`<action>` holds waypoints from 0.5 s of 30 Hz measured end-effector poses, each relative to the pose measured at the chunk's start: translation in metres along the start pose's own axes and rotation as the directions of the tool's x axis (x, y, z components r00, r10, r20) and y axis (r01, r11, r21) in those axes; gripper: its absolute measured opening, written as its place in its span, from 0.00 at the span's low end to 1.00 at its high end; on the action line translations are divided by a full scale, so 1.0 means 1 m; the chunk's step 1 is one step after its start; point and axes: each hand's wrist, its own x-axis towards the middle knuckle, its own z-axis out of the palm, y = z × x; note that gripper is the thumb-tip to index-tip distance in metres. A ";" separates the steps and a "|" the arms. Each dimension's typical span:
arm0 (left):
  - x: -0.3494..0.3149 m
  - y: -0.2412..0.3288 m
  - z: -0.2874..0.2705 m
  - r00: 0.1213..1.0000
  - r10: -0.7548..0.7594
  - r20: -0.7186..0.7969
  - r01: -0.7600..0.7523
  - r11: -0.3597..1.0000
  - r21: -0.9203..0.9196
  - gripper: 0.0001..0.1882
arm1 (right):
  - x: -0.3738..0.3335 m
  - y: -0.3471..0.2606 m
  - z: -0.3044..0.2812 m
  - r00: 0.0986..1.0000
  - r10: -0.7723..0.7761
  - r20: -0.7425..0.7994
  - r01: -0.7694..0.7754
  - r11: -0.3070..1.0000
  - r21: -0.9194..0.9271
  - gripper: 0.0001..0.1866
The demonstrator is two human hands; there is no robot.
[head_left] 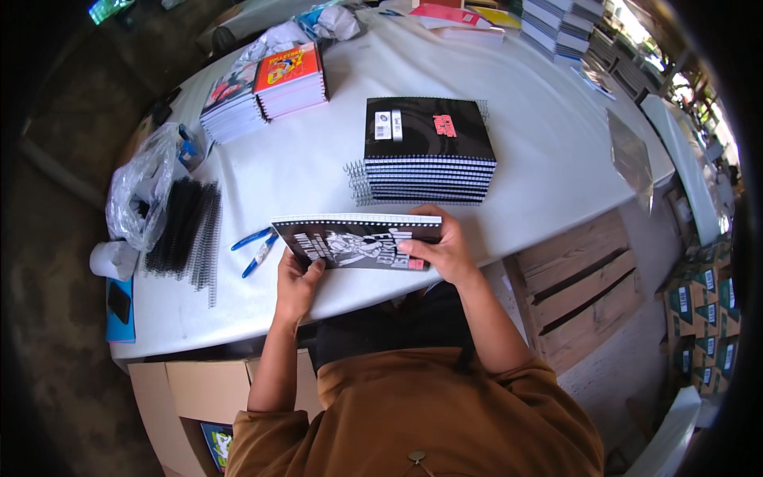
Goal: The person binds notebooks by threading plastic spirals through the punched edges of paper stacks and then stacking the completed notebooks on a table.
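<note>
Both my hands hold a black-covered notebook (358, 245) with white-and-grey artwork, just above the table's near edge. A row of punched holes runs along its far edge, where I see no coil. My left hand (297, 288) grips the left end, thumb on the cover. My right hand (445, 248) closes round the right end, its thumb also on top. Beyond the notebook stands a stack of black notebooks (429, 147), with wire coils (359, 183) sticking out at its sides. Two blue pen-like tools (256, 253) lie left of my left hand.
Black spiral coils (183, 230) lie at left, by a clear plastic bag (145, 187) and a phone (118, 303). Farther back are stacks of colourful notebooks (290, 79) and a tall paper stack (560, 28). A cardboard box (207, 385) sits below; a wooden pallet (576, 278) lies right.
</note>
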 end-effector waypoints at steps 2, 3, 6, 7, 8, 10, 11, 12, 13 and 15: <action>-0.001 0.002 0.005 1.000 0.022 0.008 -0.022 1.000 0.001 0.20 | 0.004 -0.012 0.001 0.990 0.021 0.137 -0.012 0.998 -0.068 0.18; -0.001 0.003 -0.001 1.000 0.021 0.010 -0.021 1.000 -0.002 0.20 | 0.004 -0.020 0.001 0.986 0.068 0.154 -0.058 0.996 -0.067 0.19; 0.029 0.016 -0.070 0.985 0.172 0.032 -0.107 0.445 0.889 0.18 | -0.002 -0.010 -0.005 0.987 0.111 0.114 -0.084 0.972 -0.218 0.16; 0.047 0.025 -0.098 0.946 0.296 -0.135 0.018 0.366 0.930 0.16 | -0.003 -0.014 -0.001 0.990 0.039 0.136 -0.001 0.964 -0.265 0.14; 0.057 0.030 -0.120 0.844 0.507 -0.175 0.230 -0.046 0.972 0.17 | -0.004 -0.012 -0.001 0.990 0.044 0.137 -0.006 0.964 -0.265 0.14; 0.064 0.009 -0.174 0.749 0.641 -0.169 0.381 -0.208 0.901 0.20 | 0.000 -0.009 0.003 0.990 -0.044 0.137 0.071 0.977 -0.199 0.13; 0.066 0.003 -0.187 0.811 0.530 -0.249 0.383 -0.158 0.910 0.21 | 0.002 -0.010 0.004 0.988 -0.054 0.145 0.081 0.978 -0.193 0.13; 0.067 0.006 -0.187 0.863 0.397 -0.312 0.383 -0.110 0.917 0.22 | 0.000 -0.009 0.003 0.982 -0.099 0.158 0.137 0.958 -0.252 0.14; 0.067 0.009 -0.187 0.853 0.408 -0.325 0.367 -0.026 0.930 0.19 | -0.001 -0.009 0.003 0.974 -0.143 0.176 0.192 0.931 -0.309 0.14; 0.067 0.026 -0.186 0.837 0.425 -0.345 0.354 0.060 0.933 0.17 | -0.003 -0.010 0.008 0.973 -0.187 0.135 0.218 0.937 -0.272 0.14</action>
